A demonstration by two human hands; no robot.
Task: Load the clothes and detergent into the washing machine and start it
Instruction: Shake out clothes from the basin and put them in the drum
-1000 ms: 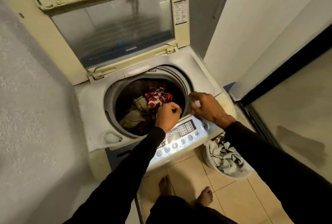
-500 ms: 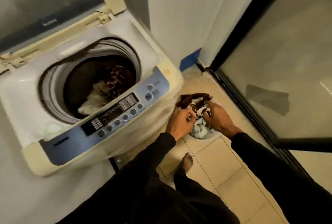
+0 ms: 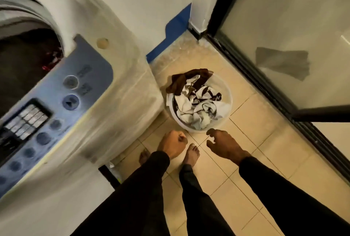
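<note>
Reaching down toward the laundry basket (image 3: 226,91), both hands hang just short of its near rim, and that is the relation the next move turns on: the clothes lie straight ahead of the hands and below them, on the far side of that rim.

The basket stands on the tiled floor (image 3: 265,160) just beside the front corner of the washing machine (image 3: 117,76), on its right. In it lies a crumpled white-and-black garment (image 3: 198,109), filling most of the bowl, and a brown garment (image 3: 189,79) draped over the far rim, its long run lying along that edge and trailing toward the machine's side.

The right hand (image 3: 224,144) is nearer the basket, its fingers spread and hooked, empty, with the fingertips almost over the near rim. The left hand (image 3: 173,144) sits on the machine's side of the basket, curled into a loose fist (whether anything small is closed inside it I cannot tell, but no cloth shows).

The machine's drum (image 3: 28,52) is open, well to the left of the basket and higher, with a red patterned piece (image 3: 51,59) showing in the dark. Loading looks to be partway done: the right hand would likely take the white-and-black pile first, while the brown piece asks for a longer reach across the bowl. No detergent is in view.
</note>
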